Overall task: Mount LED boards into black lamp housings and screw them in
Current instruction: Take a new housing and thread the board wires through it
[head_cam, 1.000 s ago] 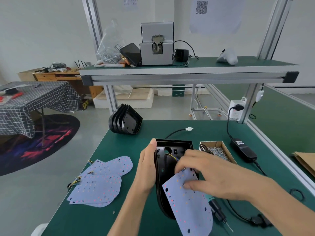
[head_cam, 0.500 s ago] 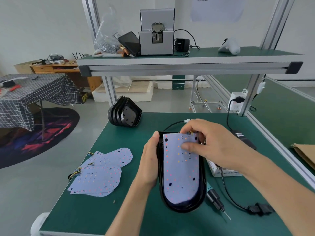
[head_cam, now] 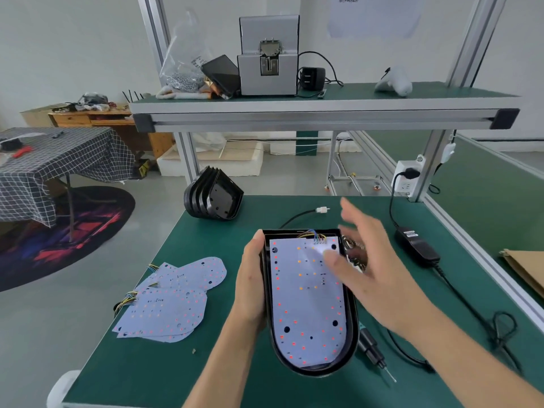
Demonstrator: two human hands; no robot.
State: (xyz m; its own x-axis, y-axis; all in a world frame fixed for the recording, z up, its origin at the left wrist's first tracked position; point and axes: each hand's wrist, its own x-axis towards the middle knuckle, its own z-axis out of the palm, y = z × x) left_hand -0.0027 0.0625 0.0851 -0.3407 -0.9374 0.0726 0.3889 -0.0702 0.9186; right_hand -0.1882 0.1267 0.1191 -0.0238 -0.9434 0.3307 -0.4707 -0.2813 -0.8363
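Our left hand (head_cam: 250, 293) grips the left edge of the black lamp housing (head_cam: 351, 322) on the green bench (head_cam: 223, 375). Our right hand (head_cam: 371, 269), blurred, hovers with fingers spread, holding nothing, over the LED board (head_cam: 306, 301) seated inside the housing. Spare LED boards (head_cam: 170, 298) lie left; stacked housings (head_cam: 213, 197) sit behind; electric screwdriver (head_cam: 372, 351) just right.

Left hand (head_cam: 250, 293): forearm entering from below, palm turned inward, fingers curled round an edge, thumb extended forward along it. Right hand (head_cam: 371, 260): forearm entering from lower right, raised, fingers spread and relaxed, motion-blurred, holding nothing.
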